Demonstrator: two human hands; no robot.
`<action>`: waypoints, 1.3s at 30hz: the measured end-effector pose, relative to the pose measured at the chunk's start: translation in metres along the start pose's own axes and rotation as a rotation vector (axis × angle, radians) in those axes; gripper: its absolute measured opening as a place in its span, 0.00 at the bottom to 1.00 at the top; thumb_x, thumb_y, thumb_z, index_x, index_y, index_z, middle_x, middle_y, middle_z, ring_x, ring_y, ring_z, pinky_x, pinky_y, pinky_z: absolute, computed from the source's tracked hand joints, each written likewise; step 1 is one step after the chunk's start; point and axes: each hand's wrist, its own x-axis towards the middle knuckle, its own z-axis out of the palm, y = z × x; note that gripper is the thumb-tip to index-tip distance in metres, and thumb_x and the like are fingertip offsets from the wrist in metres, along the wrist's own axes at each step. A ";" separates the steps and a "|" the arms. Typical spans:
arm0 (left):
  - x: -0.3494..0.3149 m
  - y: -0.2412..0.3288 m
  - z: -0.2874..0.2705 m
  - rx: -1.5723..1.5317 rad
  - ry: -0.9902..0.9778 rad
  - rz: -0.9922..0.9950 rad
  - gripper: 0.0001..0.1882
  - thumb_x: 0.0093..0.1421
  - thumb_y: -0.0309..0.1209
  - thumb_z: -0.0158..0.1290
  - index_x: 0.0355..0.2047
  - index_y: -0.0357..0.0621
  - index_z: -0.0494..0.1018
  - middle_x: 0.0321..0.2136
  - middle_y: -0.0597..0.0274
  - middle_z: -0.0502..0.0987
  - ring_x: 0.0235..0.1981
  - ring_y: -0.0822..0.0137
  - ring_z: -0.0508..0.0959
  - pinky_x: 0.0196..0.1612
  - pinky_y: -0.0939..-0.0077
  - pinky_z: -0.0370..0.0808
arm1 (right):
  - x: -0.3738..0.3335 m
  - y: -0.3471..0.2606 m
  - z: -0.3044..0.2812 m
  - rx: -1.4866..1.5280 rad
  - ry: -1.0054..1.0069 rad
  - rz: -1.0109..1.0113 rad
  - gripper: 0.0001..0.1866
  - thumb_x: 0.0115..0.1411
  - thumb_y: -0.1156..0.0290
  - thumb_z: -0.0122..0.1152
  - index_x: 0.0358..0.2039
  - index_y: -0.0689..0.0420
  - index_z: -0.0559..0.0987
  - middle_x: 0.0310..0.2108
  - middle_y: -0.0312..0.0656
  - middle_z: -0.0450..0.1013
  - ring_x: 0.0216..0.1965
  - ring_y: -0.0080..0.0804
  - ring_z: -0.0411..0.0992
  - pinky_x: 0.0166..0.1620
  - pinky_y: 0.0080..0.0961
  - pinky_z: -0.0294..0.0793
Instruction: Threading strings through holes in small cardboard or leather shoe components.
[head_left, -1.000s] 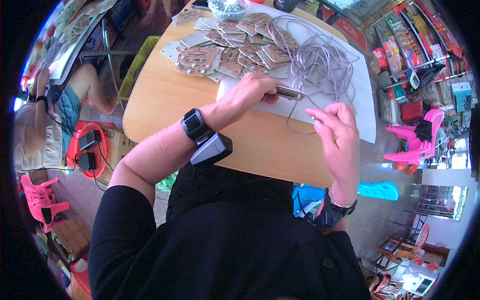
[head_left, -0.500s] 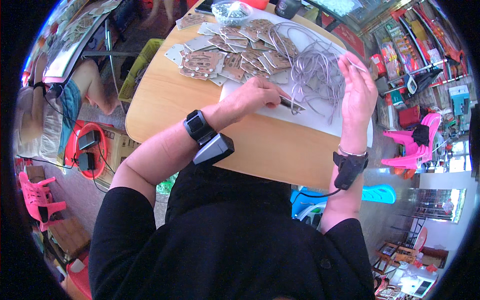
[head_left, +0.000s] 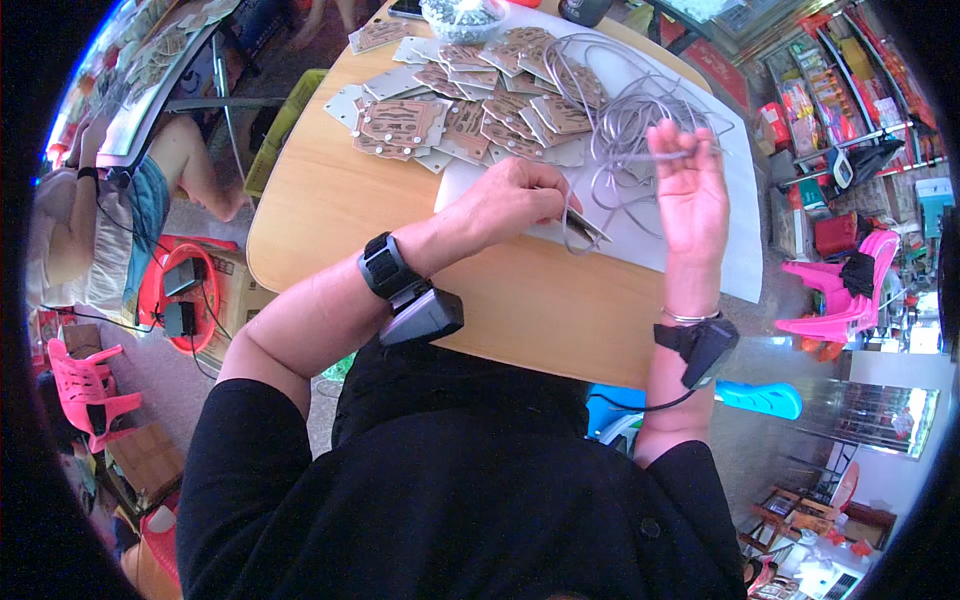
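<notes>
While the left hand [head_left: 515, 200] presses down with its fingers pinched together on a small flat board [head_left: 582, 225] lying on the white sheet [head_left: 700, 250], the right hand [head_left: 690, 190] is raised just beside it, fingers curled and clamped on a strand of thin grey cord [head_left: 668, 155]. That cord runs back into a loose, tangled bundle [head_left: 620, 110] resting on the sheet beyond both hands. Farther out, a heap of flat, angular brown-and-grey boards [head_left: 470, 100] overlaps across the smooth, pale wooden table [head_left: 330, 200] with its rounded edge.
</notes>
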 end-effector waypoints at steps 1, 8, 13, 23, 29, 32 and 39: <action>0.002 -0.002 0.002 -0.014 0.017 0.039 0.13 0.51 0.32 0.49 0.32 0.40 0.79 0.19 0.66 0.72 0.23 0.76 0.69 0.27 0.81 0.66 | 0.003 -0.009 -0.022 -0.001 0.006 -0.001 0.08 0.62 0.70 0.55 0.40 0.58 0.76 0.37 0.42 0.76 0.38 0.35 0.74 0.50 0.40 0.73; -0.004 0.009 0.001 0.093 0.031 -0.042 0.14 0.52 0.30 0.48 0.36 0.38 0.78 0.25 0.67 0.74 0.28 0.77 0.69 0.32 0.83 0.66 | -0.021 -0.005 0.019 -1.146 -0.015 -0.195 0.08 0.58 0.74 0.59 0.38 0.57 0.80 0.25 0.32 0.75 0.26 0.16 0.71 0.33 0.14 0.69; -0.002 0.007 -0.001 -0.067 0.135 -0.066 0.15 0.51 0.33 0.52 0.34 0.34 0.78 0.24 0.62 0.76 0.27 0.75 0.74 0.30 0.81 0.70 | -0.034 -0.001 0.034 -1.209 -0.343 0.106 0.06 0.57 0.75 0.59 0.35 0.59 0.80 0.28 0.32 0.75 0.31 0.16 0.71 0.37 0.15 0.70; -0.005 0.007 -0.002 0.125 0.100 -0.055 0.15 0.51 0.33 0.53 0.38 0.40 0.78 0.31 0.64 0.78 0.34 0.75 0.75 0.40 0.80 0.70 | -0.035 0.003 0.036 -0.995 -0.453 0.330 0.07 0.55 0.76 0.60 0.35 0.60 0.80 0.29 0.31 0.71 0.33 0.17 0.68 0.39 0.16 0.68; -0.002 0.001 -0.001 0.074 0.112 0.073 0.11 0.51 0.25 0.54 0.36 0.37 0.78 0.28 0.61 0.78 0.30 0.74 0.74 0.34 0.79 0.71 | -0.033 0.003 0.030 -1.086 -0.471 0.268 0.06 0.53 0.75 0.61 0.33 0.59 0.81 0.26 0.31 0.67 0.28 0.18 0.64 0.33 0.17 0.64; 0.000 -0.003 0.001 0.024 0.113 0.149 0.11 0.51 0.21 0.52 0.36 0.37 0.78 0.29 0.62 0.79 0.29 0.74 0.74 0.33 0.80 0.71 | -0.033 0.004 0.032 -1.078 -0.452 0.276 0.05 0.54 0.74 0.61 0.32 0.60 0.80 0.26 0.31 0.67 0.28 0.18 0.65 0.34 0.17 0.64; -0.004 0.005 0.006 0.221 0.188 0.280 0.11 0.50 0.19 0.52 0.36 0.35 0.76 0.35 0.58 0.80 0.35 0.71 0.78 0.38 0.76 0.75 | -0.035 0.006 0.035 -1.145 -0.495 0.162 0.04 0.54 0.74 0.59 0.29 0.60 0.78 0.26 0.35 0.66 0.31 0.25 0.66 0.40 0.22 0.64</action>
